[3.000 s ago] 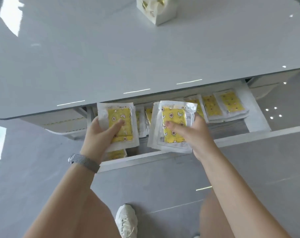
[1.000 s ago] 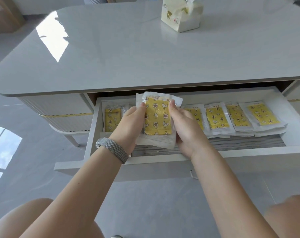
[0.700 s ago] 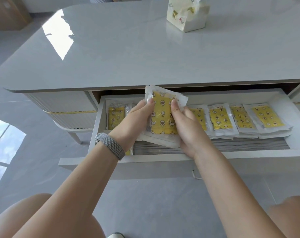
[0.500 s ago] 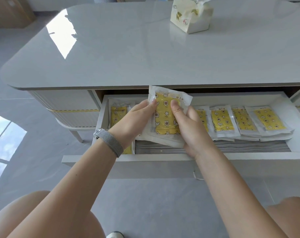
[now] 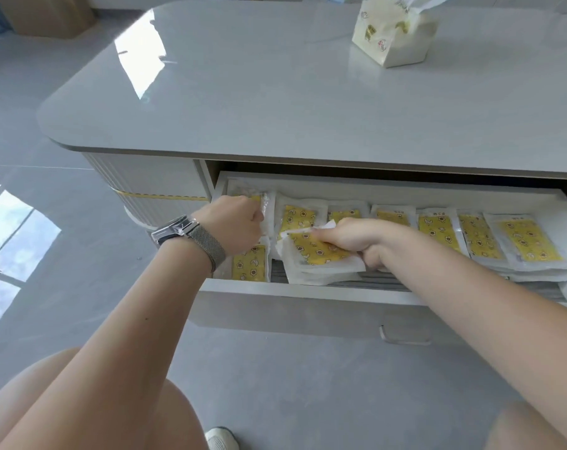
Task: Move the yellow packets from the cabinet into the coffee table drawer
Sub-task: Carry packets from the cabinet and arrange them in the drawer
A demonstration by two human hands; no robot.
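Head view: both hands grip yellow packets, right hand's stack (image 5: 321,254) lying crosswise.

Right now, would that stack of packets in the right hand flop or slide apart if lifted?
Probably floppy: the stack is thin, its plastic edges crinkled. Glossy wrappers look slippery, so it may fan out unless the right hand pinches firmly. Likely light.

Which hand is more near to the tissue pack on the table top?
Right. The right hand grips a stack of yellow packets in the drawer, below the tissue pack. The left hand is at the drawer's far left end, farther away.
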